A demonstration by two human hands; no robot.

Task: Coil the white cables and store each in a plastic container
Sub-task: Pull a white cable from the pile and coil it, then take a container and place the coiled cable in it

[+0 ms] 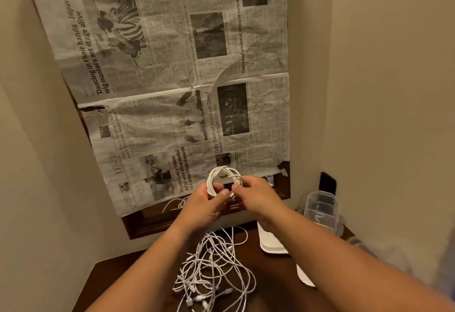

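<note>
My left hand (208, 204) grips a coiled white cable (218, 176), held up above the dark table. My right hand (256, 194) pinches the cable's loose end beside the coil, fingertips meeting my left thumb. Below my forearms a tangled pile of white cables (213, 270) lies on the table. A clear plastic container (320, 207) stands at the right, by the wall.
A newspaper sheet (172, 77) covers the surface ahead. A white lid (270, 241) lies right of the pile, with another white piece (305, 277) nearer me. Another short white cable (177, 202) lies left of my hands. Beige walls close in on both sides.
</note>
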